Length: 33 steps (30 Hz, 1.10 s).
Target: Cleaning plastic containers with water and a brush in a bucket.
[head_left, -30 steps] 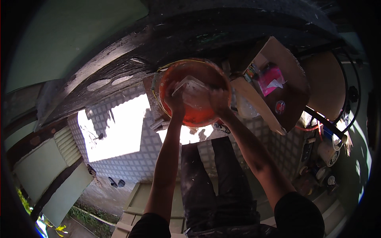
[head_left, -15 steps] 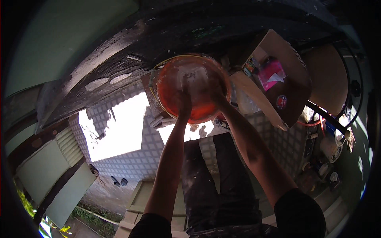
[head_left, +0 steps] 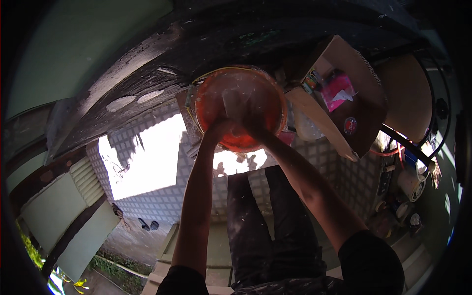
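Observation:
A round orange tub (head_left: 201,91) with a worn, pale-stained inside stands on the floor in front of me. Both my arms reach down into it. My left hand (head_left: 220,127) is inside near its left front, my right hand (head_left: 252,126) just to the right of it. Between and beyond the hands a pale, blocky shape (head_left: 233,103) shows dimly; what it is, and whether either hand grips it, I cannot make out. Shadow and blur hide the fingers of both hands.
An open cardboard box (head_left: 366,93) holding a pink packet (head_left: 337,92) stands right of the tub. Beyond the tub lies a dark, rough surface (head_left: 147,73). Sunlight falls on the patterned floor (head_left: 194,177) at left. Several containers (head_left: 410,187) crowd the far right.
Both hands have shifted within the tub and come closer together, the left arm swinging leftward. The pale area between them now looks narrower and more block-like.

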Tool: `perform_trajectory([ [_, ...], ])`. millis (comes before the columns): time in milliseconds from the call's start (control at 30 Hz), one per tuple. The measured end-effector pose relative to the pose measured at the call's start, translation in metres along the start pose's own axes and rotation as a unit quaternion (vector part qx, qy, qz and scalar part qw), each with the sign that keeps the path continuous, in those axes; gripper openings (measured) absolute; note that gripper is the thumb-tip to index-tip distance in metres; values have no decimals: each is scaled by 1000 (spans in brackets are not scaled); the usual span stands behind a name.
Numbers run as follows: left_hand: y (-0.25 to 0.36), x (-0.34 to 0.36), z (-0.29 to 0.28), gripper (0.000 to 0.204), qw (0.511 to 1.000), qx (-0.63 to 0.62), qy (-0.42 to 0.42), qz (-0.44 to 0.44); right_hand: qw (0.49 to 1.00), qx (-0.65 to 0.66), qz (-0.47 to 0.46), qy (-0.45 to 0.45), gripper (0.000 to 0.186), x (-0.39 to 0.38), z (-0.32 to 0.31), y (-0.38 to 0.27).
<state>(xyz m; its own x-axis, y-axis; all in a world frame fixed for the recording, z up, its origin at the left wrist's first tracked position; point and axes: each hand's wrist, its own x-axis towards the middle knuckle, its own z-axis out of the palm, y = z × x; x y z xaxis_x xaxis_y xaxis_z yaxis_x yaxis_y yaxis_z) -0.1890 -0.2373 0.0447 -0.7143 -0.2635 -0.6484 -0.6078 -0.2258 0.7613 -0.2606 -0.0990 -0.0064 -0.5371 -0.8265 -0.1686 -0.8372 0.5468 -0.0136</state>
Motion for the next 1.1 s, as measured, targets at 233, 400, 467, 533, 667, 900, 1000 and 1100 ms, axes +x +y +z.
perform_trajectory([
  [233, -40, 27, -16, 45, 989, 22, 123, 72, 834, 479, -197, -190, 33, 5, -51, 15],
  [400, -34, 22, -1, 48, 983, 32, 166, 74, 899, 287, -80, -320, 22, 23, -69, -1],
  [467, -30, 21, 2, 50, 981, 35, 175, 75, 928, 341, -62, -136, 19, 20, -65, -7],
  [533, -27, 20, 4, 52, 981, 32, 177, 75, 868, 488, -33, -87, 18, 15, -56, -6],
  [667, -22, 18, 9, 55, 979, 29, 187, 71, 819, 506, -108, -247, 20, 10, -42, 3],
  [900, -44, 28, 2, 62, 979, 51, 192, 49, 851, 520, -60, -39, 23, 4, -46, -4],
  [1000, -64, 49, 2, 67, 964, 45, 243, 103, 819, 525, -11, -232, 33, -5, -47, 6],
  [1100, -74, 60, 2, 66, 961, -77, 262, 52, 884, 435, -153, 81, 40, -10, -51, 15],
])
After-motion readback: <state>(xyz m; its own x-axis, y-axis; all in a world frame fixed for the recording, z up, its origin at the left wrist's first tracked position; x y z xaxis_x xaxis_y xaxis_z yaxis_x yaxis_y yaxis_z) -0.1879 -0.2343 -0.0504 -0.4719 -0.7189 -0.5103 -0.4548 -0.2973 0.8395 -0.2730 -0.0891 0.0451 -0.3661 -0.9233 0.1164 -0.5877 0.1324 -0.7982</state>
